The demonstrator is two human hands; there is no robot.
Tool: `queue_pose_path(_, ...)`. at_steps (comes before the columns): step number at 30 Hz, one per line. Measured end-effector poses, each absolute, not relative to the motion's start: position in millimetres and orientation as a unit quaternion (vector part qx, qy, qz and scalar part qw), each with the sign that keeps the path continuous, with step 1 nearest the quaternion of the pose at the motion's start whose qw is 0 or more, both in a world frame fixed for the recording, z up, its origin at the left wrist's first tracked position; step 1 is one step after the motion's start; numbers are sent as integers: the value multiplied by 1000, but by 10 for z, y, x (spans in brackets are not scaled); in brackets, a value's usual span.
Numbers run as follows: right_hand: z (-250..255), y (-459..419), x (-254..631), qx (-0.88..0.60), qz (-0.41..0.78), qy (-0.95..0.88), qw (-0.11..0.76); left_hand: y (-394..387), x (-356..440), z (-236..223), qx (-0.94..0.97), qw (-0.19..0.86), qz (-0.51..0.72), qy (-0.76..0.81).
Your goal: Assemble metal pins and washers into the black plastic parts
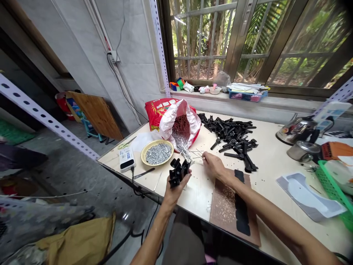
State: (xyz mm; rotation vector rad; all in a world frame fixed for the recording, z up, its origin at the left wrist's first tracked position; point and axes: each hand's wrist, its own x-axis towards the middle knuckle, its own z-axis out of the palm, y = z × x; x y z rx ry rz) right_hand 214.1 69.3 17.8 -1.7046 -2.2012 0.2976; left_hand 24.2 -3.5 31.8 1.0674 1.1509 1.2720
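Observation:
My left hand (175, 189) is closed around a bunch of black plastic pieces (179, 173), held up over the table's front edge. To the right of it, my right hand (213, 165) pinches what looks like one or more thin metal rods (197, 152); the exact number is hard to make out. Just beyond both hands, a loose heap of silvery rods (182, 143) spills from the mouth of a red and white sack (194, 129), with reddish-brown rods (180, 125) deeper inside. A pile of long black plastic parts (231, 132) lies behind my right hand.
A yellow dish (143, 159) of small shiny metal pieces stands left, beside a white device (127, 161) with a cable. Under my right forearm lies a brown board (222, 217) with black pads. A kettle (296, 129), a metal cup (303, 150) and a green basket (331, 191) occupy the right.

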Motion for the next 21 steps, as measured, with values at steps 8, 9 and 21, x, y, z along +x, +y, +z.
queue_pose_path(8, 1022, 361, 2086, -404, 360, -620, 568, 25, 409, 219, 540, 516, 449, 490)
queue_pose_path(9, 1042, 325, 2056, -399, 364, -618, 572, 28, 432, 215, 545, 511, 451, 489)
queue_pose_path(21, 878, 243, 2053, -374, 301, -742, 469, 105, 439, 184, 612, 427, 440, 500)
